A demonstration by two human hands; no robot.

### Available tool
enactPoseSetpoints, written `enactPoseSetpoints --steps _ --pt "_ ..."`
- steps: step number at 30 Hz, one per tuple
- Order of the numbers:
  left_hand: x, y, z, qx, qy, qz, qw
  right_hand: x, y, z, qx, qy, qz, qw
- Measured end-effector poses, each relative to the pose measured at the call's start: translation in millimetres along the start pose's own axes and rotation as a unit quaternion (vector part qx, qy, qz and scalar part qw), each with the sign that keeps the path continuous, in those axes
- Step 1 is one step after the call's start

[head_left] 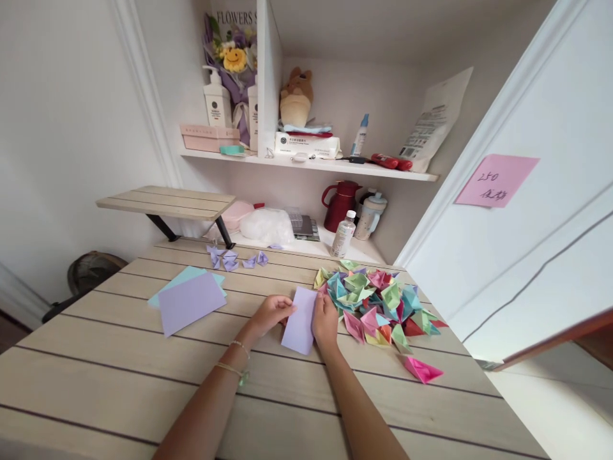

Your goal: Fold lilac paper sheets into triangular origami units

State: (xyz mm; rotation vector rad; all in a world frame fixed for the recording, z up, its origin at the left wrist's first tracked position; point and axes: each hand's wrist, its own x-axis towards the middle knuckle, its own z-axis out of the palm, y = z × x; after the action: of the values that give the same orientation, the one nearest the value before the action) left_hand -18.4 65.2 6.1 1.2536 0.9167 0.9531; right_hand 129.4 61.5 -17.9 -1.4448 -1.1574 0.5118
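A narrow rectangle of purple paper is held up between my two hands, just over the slatted table. My left hand pinches its left edge with thumb and fingers. Along the right edge, my right hand grips the same paper, its fingers partly hidden. To the left lies a stack of flat sheets, a purple sheet over light blue ones. A heap of colourful folded paper boats sits beside my right hand. One pink paper boat lies apart, nearer me.
Several small purple folded papers lie at the back, near a small raised wooden shelf. A clear bottle, a red jug and a light tumbler stand behind the boats. A pink note hangs on the right wall.
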Motion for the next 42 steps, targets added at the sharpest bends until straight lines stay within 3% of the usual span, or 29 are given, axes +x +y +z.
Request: enactPoseSetpoints --steps 4,6,9,13,15,18,21,27,32,34,39,42 --pt "-1.5 1.4 -0.9 0.003 -0.046 0.007 0.999 3.9 0.6 0.3 0.021 0.032 0.001 0.999" --pt "1.6 -0.6 -3.2 -0.007 -0.024 0.004 1.0 4.5 -1.7 0.3 0.055 0.04 0.001 0.998" --pt "11.4 -6.2 -9.3 -0.048 0.056 0.011 0.997 2.9 -7.4 0.1 0.112 0.007 -0.035 0.993" --pt "22.9 -13.1 -18.0 -0.108 0.151 0.014 0.982 2.0 -11.0 -2.2 0.14 -0.221 -0.074 0.962" --pt "24.5 -14.2 -20.0 -0.11 0.158 0.018 0.981 3.4 -9.7 -3.6 0.1 -0.286 -0.122 0.945" --pt "23.2 -13.0 -18.9 -0.072 0.115 0.048 0.99 6.0 -6.1 -4.6 0.073 -0.316 -0.12 0.938" --pt "21.6 -11.6 -16.5 -0.049 0.108 0.052 0.992 8.4 -3.4 -4.0 0.093 -0.301 -0.076 0.946" --pt "20.1 -10.8 -15.2 -0.083 0.166 0.018 0.983 11.9 -1.5 -0.8 0.184 -0.232 0.002 0.955" --pt "13.8 -2.3 -8.7 -0.129 0.07 0.018 0.989 11.8 -3.3 0.5 0.227 -0.152 0.069 0.959" --pt "12.2 -0.7 -6.0 -0.11 0.056 0.027 0.992 11.3 -5.0 0.6 0.234 -0.13 0.078 0.96" --pt "13.8 -3.4 -5.5 -0.078 0.087 0.027 0.993 9.6 -8.7 1.8 0.316 -0.098 0.099 0.939" --pt "14.5 -4.0 -6.7 -0.081 0.09 0.025 0.992 9.9 -9.8 2.3 0.346 -0.118 0.108 0.925"
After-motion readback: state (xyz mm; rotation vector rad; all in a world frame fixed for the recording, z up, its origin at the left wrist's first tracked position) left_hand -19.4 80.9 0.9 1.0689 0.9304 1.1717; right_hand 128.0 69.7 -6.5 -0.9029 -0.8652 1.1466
